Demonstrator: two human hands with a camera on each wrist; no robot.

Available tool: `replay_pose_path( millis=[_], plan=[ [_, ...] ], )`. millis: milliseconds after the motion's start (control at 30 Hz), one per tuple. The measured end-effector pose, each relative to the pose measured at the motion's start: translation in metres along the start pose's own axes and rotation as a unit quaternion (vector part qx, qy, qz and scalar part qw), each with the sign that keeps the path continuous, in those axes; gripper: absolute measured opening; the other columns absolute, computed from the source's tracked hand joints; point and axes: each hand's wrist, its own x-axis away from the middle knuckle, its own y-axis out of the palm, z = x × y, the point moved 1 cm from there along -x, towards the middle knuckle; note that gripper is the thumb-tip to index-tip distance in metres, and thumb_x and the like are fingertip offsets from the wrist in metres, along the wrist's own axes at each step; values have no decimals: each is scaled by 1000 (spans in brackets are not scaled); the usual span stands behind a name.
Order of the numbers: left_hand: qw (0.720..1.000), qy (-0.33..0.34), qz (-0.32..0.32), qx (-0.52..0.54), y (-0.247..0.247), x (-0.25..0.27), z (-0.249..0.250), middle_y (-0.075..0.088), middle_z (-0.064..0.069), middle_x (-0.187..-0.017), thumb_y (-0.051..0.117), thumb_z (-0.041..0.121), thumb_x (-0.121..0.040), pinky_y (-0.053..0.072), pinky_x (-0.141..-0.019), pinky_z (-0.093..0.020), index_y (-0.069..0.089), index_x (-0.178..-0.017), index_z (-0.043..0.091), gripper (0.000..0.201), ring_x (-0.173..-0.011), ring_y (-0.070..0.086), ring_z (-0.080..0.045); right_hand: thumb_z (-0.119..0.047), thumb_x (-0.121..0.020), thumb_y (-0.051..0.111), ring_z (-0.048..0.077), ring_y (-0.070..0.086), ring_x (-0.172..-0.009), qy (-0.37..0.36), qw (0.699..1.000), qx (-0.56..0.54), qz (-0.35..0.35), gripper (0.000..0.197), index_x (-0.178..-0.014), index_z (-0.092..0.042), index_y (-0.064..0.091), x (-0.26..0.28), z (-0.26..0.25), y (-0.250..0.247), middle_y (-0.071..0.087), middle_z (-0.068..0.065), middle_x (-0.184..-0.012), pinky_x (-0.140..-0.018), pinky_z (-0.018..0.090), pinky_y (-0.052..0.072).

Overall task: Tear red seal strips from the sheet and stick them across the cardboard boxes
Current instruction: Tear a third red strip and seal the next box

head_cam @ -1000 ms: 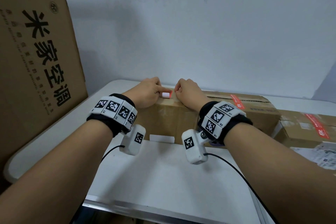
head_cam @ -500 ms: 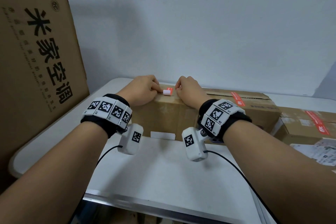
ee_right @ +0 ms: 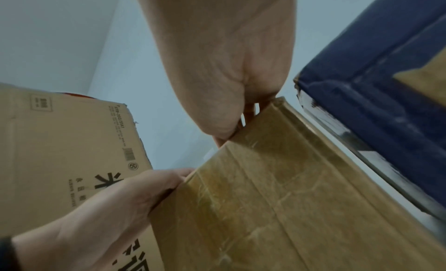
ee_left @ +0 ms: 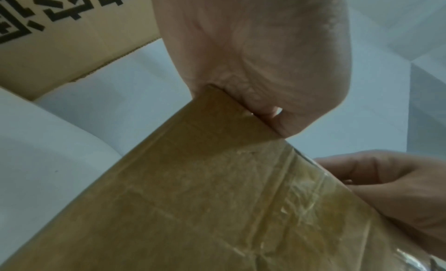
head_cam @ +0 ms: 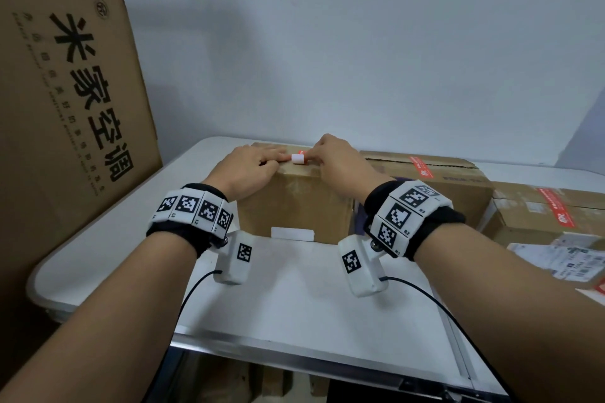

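Both hands are up on the near cardboard box (head_cam: 294,206), centre of the head view, working its top front edge. The red seal strip (head_cam: 299,154) sits right between them, a sliver of red showing on the box top with a white curl of backing (head_cam: 298,159) peeling up at the near end.

The left hand (head_cam: 252,165) lies over the box's top edge with its forefinger stretched straight toward the strip, tip touching the white curl; it reads as pressing, not pinching. The right hand (head_cam: 337,160) comes in from the other side with fingers curled at the strip's near end, apparently nipping the backing, though the pinch itself is hidden from every view. Both wrist views show only palms hooked over the taped box edge.

The relation that matters: the strip seems to run away from the person, front to back across the box top, so little of it shows. Both hands flank its near end, about equally close. I'd judge the coming move is a smoothing stroke away from the body along that line.

Right of frame, two more boxes (head_cam: 442,180) on the white tabletop (head_cam: 294,304) already wear red strips.
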Motion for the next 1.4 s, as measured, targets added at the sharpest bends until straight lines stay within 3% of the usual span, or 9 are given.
replay_pose_path(
  millis=[100, 267, 533, 667, 800, 1000, 1133, 1267, 1400],
  plan=[
    [1000, -7, 6, -5, 0, 1, 2, 46, 21, -144, 31, 35, -84, 30, -112, -34, 57, -125, 45, 49, -132, 40, -14, -4, -94, 40, 30, 53, -110, -10, 999, 33, -1, 43, -126, -21, 63, 5, -4, 1, 51, 11, -122, -93, 41, 46],
    [1000, -13, 2, 12, 2, 1, 2, 48, 21, -142, 31, 40, -78, 29, -115, -38, 59, -121, 46, 52, -136, 39, -11, -11, -96, 41, 30, 53, -116, -21, 1000, 21, 1, 40, -127, -24, 63, 12, -5, -1, 55, 12, -124, -97, 41, 45],
    [999, -15, 13, 28, 2, 1, 1, 51, 21, -140, 32, 42, -78, 32, -113, -37, 61, -118, 45, 50, -134, 41, -8, -2, -84, 43, 27, 64, -102, -24, 999, -37, 9, 48, -111, -29, 73, 19, -10, 1, 72, 5, -110, -88, 39, 52],
    [999, -19, 18, 40, 2, 2, 3, 52, 21, -139, 33, 41, -78, 34, -112, -38, 63, -117, 45, 49, -133, 42, -7, -1, -87, 42, 28, 62, -107, -32, 999, -28, 21, 46, -113, -24, 73, 24, -13, -2, 71, 9, -113, -90, 39, 51],
    [999, -23, 23, 42, 2, 2, 5, 52, 21, -139, 34, 41, -77, 35, -112, -38, 63, -116, 45, 49, -133, 42, -7, -5, -88, 40, 31, 63, -101, -24, 1000, -2, 11, 44, -110, -24, 73, 23, -16, -1, 67, 11, -116, -87, 39, 53],
    [1000, -15, 18, 19, 1, 3, 5, 50, 22, -140, 35, 40, -80, 34, -111, -36, 61, -118, 46, 47, -133, 42, -7, -4, -84, 39, 27, 59, -92, -34, 999, -7, 32, 43, -101, -20, 74, 28, -13, 1, 71, 11, -101, -81, 39, 52],
    [998, 0, 7, -59, -2, 1, 8, 48, 17, -144, 33, 38, -87, 30, -112, -34, 58, -125, 41, 46, -134, 39, -14, 1, -83, 42, 22, 63, -100, -5, 992, -96, 80, 41, -100, -15, 76, 29, -10, 2, 74, 5, -103, -89, 29, 50],
    [990, 33, 6, -135, -3, -2, 21, 48, 14, -144, 36, 22, -92, 28, -105, -40, 53, -131, 38, 45, -126, 40, -21, 0, -79, 45, 19, 62, -85, 27, 980, -163, 110, 31, -83, -18, 70, 28, -5, 4, 73, 3, -91, -77, 25, 47],
    [990, 47, -14, -130, -1, -3, 23, 51, 14, -142, 36, 18, -92, 33, -104, -40, 55, -129, 40, 47, -120, 45, -23, -2, -79, 45, 15, 54, -76, 36, 981, -159, 103, 27, -82, -16, 69, 26, -6, 4, 69, 1, -85, -69, 21, 39]
  ],
)
